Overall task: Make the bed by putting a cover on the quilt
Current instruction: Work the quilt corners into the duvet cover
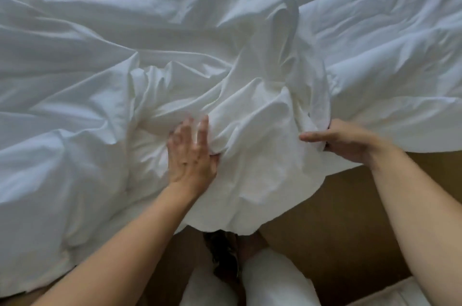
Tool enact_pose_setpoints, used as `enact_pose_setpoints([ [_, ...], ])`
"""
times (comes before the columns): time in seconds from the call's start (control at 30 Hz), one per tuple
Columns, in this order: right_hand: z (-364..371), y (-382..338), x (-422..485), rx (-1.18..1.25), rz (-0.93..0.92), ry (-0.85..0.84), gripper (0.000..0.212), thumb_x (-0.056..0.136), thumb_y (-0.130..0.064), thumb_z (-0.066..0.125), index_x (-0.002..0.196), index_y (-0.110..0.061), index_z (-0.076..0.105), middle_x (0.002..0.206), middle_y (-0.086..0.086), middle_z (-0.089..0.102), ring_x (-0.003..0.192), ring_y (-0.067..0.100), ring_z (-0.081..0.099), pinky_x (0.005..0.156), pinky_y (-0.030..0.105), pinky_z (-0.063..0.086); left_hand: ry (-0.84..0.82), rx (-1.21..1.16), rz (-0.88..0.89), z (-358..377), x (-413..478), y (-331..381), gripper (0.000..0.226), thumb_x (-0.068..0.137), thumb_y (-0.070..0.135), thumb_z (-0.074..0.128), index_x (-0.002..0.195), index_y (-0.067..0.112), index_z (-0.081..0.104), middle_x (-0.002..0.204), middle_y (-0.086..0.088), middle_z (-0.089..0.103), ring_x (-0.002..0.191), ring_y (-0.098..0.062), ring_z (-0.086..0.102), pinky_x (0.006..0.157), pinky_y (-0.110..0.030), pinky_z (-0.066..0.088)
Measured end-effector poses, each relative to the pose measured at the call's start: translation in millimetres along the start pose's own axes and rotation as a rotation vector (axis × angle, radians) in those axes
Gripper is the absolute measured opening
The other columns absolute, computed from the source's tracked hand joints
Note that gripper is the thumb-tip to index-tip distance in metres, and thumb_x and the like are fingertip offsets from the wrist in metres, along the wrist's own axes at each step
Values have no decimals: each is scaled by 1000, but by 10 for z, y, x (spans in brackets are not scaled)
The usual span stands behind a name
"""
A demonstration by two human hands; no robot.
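A white cover [107, 60] lies rumpled over the left and middle of the bed. A bunched lump of it [260, 150] hangs over the near edge in front of me. The thicker white quilt [380, 45] spreads over the right side. My left hand [191, 153] lies on the lump's left side, fingers spread and nearly straight, thumb tucked into a fold. My right hand [342, 139] grips the lump's right side, thumb on top and fingers hidden under the cloth. Whether the lump has quilt inside cannot be told.
Brown floor [350, 218] shows below the bed's near edge. My legs in white trousers [272, 278] stand close to the bed, with a dark patterned patch between them. A white object [390, 295] sits at the bottom right corner.
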State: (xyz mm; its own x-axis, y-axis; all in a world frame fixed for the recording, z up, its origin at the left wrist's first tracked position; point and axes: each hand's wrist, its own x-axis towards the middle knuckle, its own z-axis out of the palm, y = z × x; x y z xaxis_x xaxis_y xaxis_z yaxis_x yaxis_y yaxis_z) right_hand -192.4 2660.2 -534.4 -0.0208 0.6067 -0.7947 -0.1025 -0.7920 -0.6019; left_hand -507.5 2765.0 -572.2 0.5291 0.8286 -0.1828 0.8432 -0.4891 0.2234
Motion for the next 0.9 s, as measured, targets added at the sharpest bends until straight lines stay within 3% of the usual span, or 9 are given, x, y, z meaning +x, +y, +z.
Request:
enact_pose_setpoints([
  [0.07, 105, 166, -38, -39, 11, 17, 81, 57, -41, 94, 129, -18, 63, 123, 1, 72, 114, 23, 68, 105, 47, 48, 222, -41, 197, 48, -231, 232, 54, 76, 34, 75, 124, 15, 57, 116, -14, 54, 102, -35, 50, 85, -46, 41],
  [0.13, 199, 320, -25, -69, -11, 70, 74, 58, -44, 95, 122, -22, 66, 117, -4, 74, 110, 16, 70, 104, 41, 50, 64, -26, 362, 132, -389, 474, 41, 81, 41, 72, 112, 15, 64, 106, -8, 56, 97, -32, 55, 83, -42, 42],
  [0.23, 298, 529, 50, -79, -44, 147, 50, 71, -36, 88, 116, -31, 67, 115, -12, 74, 107, 10, 69, 102, 35, 52, -381, 131, 207, 400, -518, 719, 88, 70, 67, 71, 138, 20, 41, 130, -4, 41, 121, -29, 44, 100, -43, 40],
  [0.33, 285, 704, 141, -220, -27, 34, 57, 74, -21, 88, 121, -37, 59, 121, -14, 68, 111, 9, 65, 94, 27, 52, -427, 268, 95, 674, -548, 838, 118, 62, 55, 80, 151, 13, 15, 138, -10, 26, 127, -34, 33, 104, -51, 40],
  [0.43, 121, 753, 245, -411, -7, -62, 60, 72, -7, 66, 128, -26, 60, 128, -3, 65, 117, 19, 61, 101, 37, 52, -359, 289, 14, 842, -474, 981, 88, 76, 24, 70, 149, 11, 22, 136, -11, 34, 122, -36, 42, 95, -51, 47],
  [0.53, 39, 712, 365, -1019, -151, 86, 38, 85, -4, 51, 121, -7, 63, 128, 14, 64, 118, 33, 57, 97, 32, 45, -319, 221, -12, 922, -310, 1068, 56, 90, 18, 59, 142, 11, 39, 129, -14, 52, 108, -39, 58, 81, -48, 53],
  [0.63, 160, 745, 519, -1348, -391, 223, 40, 94, -26, 58, 130, -9, 61, 131, 13, 63, 123, 37, 53, 107, 38, 34, -335, -18, -120, 745, -107, 1030, 23, 94, 21, 55, 114, 14, 64, 104, -13, 68, 87, -37, 64, 67, -41, 52],
  [0.77, 264, 816, 568, -985, -563, 158, 49, 93, -43, 54, 131, -12, 61, 130, 11, 65, 123, 35, 56, 107, 42, 40, -288, -216, -262, 430, -141, 1019, 12, 90, 16, 58, 82, 13, 66, 80, -3, 66, 70, -26, 54, 63, -34, 41],
  [0.9, 301, 862, 344, -152, -339, -6, 42, 86, -26, 74, 127, -16, 65, 126, 0, 68, 117, 19, 62, 99, 34, 50, -266, -117, -178, 293, -273, 1095, 22, 89, 8, 51, 68, 16, 49, 67, 1, 49, 71, -36, 55, 62, -35, 35],
])
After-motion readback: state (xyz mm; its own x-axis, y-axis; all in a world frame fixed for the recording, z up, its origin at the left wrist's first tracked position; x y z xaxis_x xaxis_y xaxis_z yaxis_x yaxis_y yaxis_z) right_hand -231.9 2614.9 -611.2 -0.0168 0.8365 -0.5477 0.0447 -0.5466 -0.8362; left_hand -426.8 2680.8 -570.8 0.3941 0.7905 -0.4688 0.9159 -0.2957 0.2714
